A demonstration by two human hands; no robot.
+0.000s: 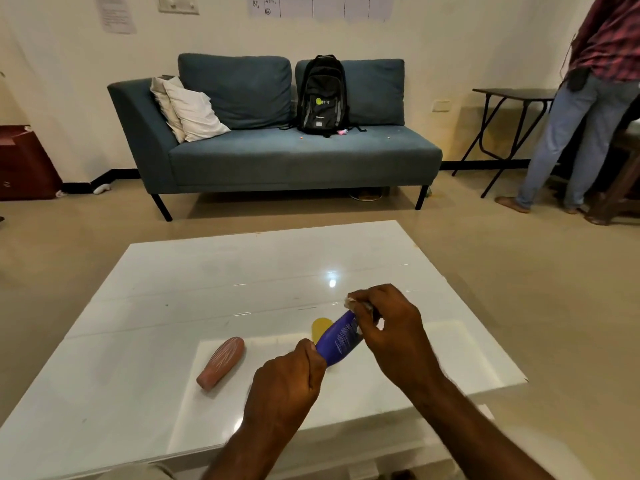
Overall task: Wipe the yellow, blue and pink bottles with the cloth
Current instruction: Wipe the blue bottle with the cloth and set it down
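I hold the blue bottle (340,338) tilted above the white table (214,282). My left hand (285,382) grips its lower end. Over its upper end, my right hand (388,327) is closed on a small whitish cloth (353,301), which is mostly hidden by the fingers. The yellow bottle (320,327) lies on the table just behind the blue one, largely covered by it. To the left, the pink bottle (221,362) lies on its side on the table, apart from both hands.
A blue sofa (277,157) with a black backpack (322,95) and pale cushions stands beyond the table. A person in jeans (581,133) stands at the right by a dark folding table (512,95). A dark red cabinet (24,161) is at the left wall.
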